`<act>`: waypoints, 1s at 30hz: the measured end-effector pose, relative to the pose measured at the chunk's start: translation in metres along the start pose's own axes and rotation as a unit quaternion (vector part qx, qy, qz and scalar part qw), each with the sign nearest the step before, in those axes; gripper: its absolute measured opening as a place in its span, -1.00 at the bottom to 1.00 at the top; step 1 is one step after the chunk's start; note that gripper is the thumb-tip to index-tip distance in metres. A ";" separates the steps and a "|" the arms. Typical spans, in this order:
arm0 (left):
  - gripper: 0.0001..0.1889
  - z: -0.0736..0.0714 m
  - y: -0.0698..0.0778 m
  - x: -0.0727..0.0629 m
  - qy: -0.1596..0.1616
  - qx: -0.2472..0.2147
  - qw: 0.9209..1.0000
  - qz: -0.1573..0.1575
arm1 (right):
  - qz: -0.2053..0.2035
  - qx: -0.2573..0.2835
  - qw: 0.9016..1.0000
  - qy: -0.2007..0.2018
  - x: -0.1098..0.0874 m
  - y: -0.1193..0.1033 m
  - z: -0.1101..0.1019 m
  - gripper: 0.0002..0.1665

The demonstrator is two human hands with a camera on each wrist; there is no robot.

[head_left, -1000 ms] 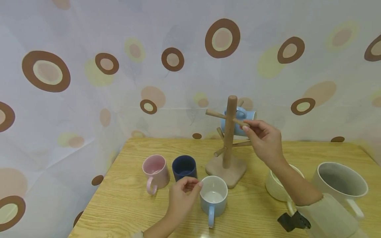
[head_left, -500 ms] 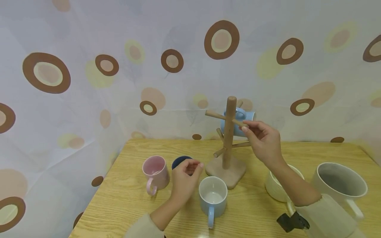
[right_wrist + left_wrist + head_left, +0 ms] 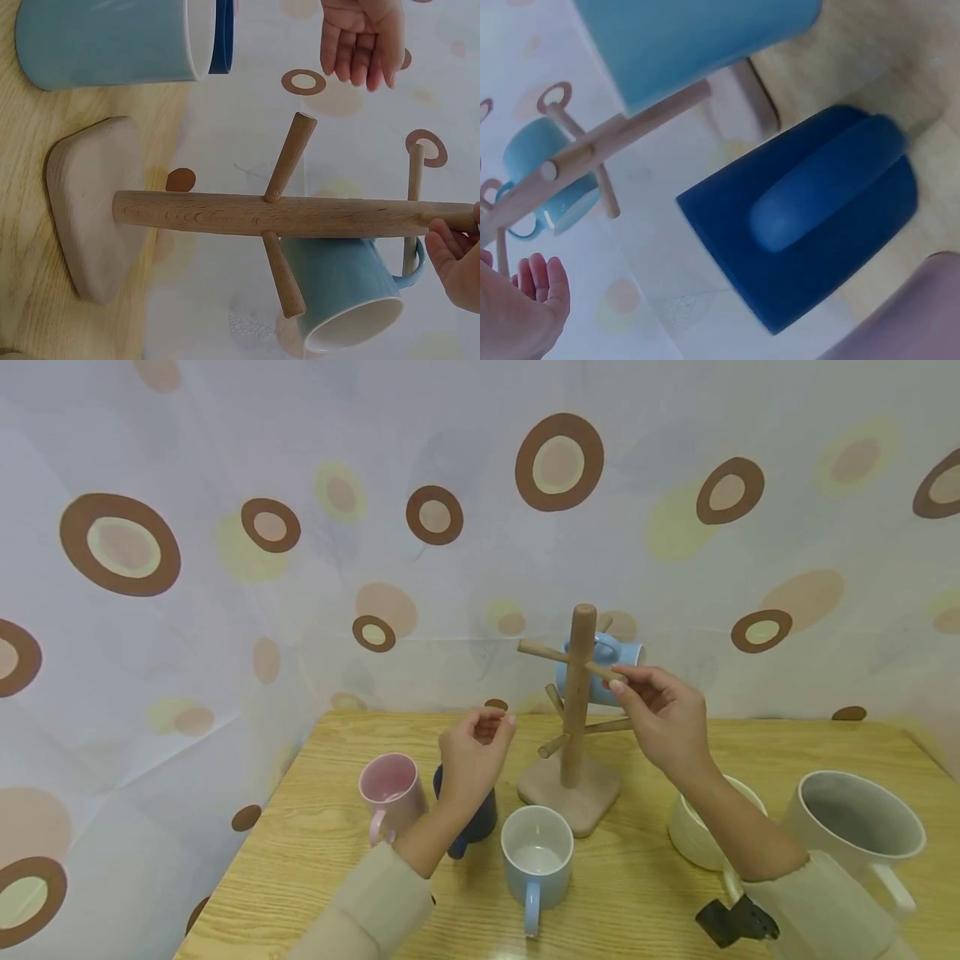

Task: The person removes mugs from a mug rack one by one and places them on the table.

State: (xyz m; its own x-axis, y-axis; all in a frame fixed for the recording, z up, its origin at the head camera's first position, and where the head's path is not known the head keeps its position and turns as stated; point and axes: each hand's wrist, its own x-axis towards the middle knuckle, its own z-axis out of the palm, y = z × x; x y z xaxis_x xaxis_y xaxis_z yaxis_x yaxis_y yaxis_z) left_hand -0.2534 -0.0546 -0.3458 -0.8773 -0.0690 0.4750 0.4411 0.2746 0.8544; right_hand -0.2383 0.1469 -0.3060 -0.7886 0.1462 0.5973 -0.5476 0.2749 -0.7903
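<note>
My right hand (image 3: 667,722) pinches the tip of an upper peg of a wooden mug tree (image 3: 577,718) between thumb and fingertips. A light blue mug (image 3: 349,285) hangs by its handle from a peg on the tree's far side. My left hand (image 3: 474,760) is raised above the navy mug (image 3: 483,818), its fingers loosely curled with nothing between them. It partly hides that mug in the head view. In front of the tree's base stands a second light blue mug (image 3: 538,881), white inside, handle towards me. A pink mug (image 3: 405,806) stands on the left.
On the right, a cream mug (image 3: 693,835) stands partly behind my right forearm. Farther right is a large whitish mug (image 3: 847,843), grey inside. The wooden table (image 3: 300,860) meets a patterned cloth (image 3: 465,443) at the back. A black strap piece hangs at my right sleeve.
My left hand has risen away from beside the near light blue mug, passing over the navy mug towards the back. My right hand keeps its pinch on the peg.
</note>
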 end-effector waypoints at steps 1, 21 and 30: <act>-0.84 0.002 0.002 0.005 0.004 0.001 1.000 0.002 | 0.002 0.003 1.000 -0.001 0.000 0.000 0.000 -0.81; -0.74 0.036 0.038 0.068 0.038 -0.065 0.990 -0.115 | 0.025 0.021 0.999 0.026 0.000 -0.001 0.003 -0.80; -0.76 0.038 0.043 0.074 0.026 -0.113 0.979 -0.167 | 0.039 0.035 0.998 0.043 0.000 -0.003 0.006 -0.82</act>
State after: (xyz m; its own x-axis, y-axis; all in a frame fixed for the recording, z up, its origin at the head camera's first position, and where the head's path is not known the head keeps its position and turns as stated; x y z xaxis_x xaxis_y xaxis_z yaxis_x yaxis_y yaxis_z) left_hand -0.3066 -0.0117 -0.2822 -0.9714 -0.1695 0.1664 0.1672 0.0097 0.9859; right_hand -0.2380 0.1408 -0.3045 -0.8039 0.2461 0.5415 -0.5069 0.1927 -0.8402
